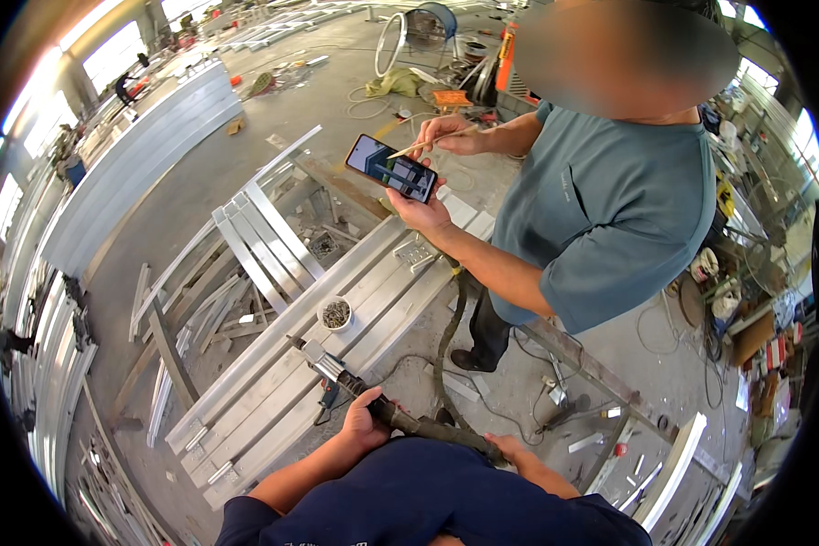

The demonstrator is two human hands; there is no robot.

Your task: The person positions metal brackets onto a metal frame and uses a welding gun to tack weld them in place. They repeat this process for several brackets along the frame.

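My left hand [366, 424] is closed around the dark body of a handheld tool [323, 359] with a silver metal head. The tool's head points up and left over slatted aluminium panels [273, 387]. A thick dark hose [446, 431] runs from its rear across my front. At the hose's right end my right hand [511, 449] is closed on it, its fingers partly hidden. Just beyond the tool head, a white tub [336, 315] of small metal fasteners stands on the panels.
Across the panels a co-worker in a grey-blue shirt [610, 209] holds a phone [391, 169] and a thin pointed stick [419, 146]. Small metal brackets [416, 253] lie near them. Aluminium frames [264, 238] and offcuts lie left; cables [510, 414] cross the floor at right.
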